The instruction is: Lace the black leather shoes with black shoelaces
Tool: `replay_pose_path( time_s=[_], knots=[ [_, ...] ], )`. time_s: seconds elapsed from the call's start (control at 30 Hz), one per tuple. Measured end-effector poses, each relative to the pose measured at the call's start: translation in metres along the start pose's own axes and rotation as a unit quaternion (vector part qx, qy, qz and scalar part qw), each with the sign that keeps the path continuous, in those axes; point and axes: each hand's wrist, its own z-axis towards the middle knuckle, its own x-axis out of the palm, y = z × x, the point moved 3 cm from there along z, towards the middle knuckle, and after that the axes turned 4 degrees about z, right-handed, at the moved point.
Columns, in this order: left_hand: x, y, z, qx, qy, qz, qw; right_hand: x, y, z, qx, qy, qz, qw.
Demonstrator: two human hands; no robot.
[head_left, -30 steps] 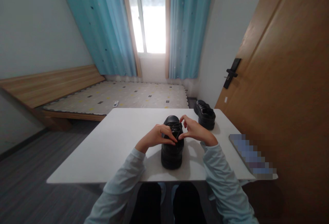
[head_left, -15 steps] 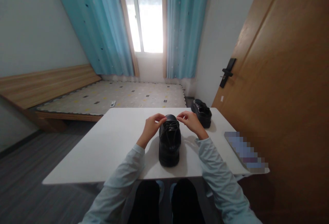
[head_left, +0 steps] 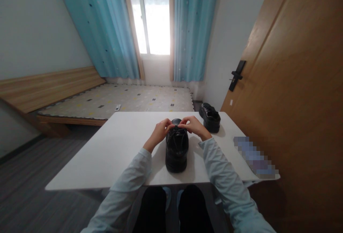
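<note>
A black lace-up shoe [head_left: 176, 156] stands upright on the white table [head_left: 128, 147], its toe pointing away from me and its heel near the front edge. Dark shoelaces [head_left: 177, 138] run across its top. My left hand [head_left: 162, 129] is closed in a pinch on the shoelace at the left of the toe end. From the right, my right hand [head_left: 192, 125] pinches the lace at that same end, its fingertips close to the left ones. The fingers hide part of the front lacing, and the thin lace between them is hard to make out.
Another black shoe [head_left: 211, 118] stands at the table's far right corner. A flat, pixelated object [head_left: 254, 158] lies along the right edge. Beyond the table is a bed [head_left: 139, 99] with a small white item [head_left: 117, 107] on it. A wooden door [head_left: 292, 83] rises at the right.
My right hand has moved left over the shoe's toe, so the fingertips of both hands are now close together at the front lacing. My left hand has barely shifted. The shoe stays in place.
</note>
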Motion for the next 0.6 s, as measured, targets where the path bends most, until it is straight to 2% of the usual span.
replay_pose_path(
  time_s=[0.1,0.2,0.4,0.6],
  knots=[
    [-0.001,-0.002,-0.002,0.024,-0.008,0.027,0.999,0.001,0.004,0.002,-0.005,0.023,-0.009,1.0],
    [-0.001,-0.002,-0.003,0.031,-0.004,0.035,0.999,0.001,0.006,0.001,-0.012,-0.007,-0.029,0.999],
    [-0.002,0.003,-0.005,0.013,0.01,0.02,1.0,0.002,-0.002,-0.004,0.025,-0.016,0.031,0.999],
    [-0.003,0.008,-0.007,-0.007,0.034,0.003,0.999,-0.001,-0.011,-0.004,0.019,-0.03,0.064,0.997]
  ],
)
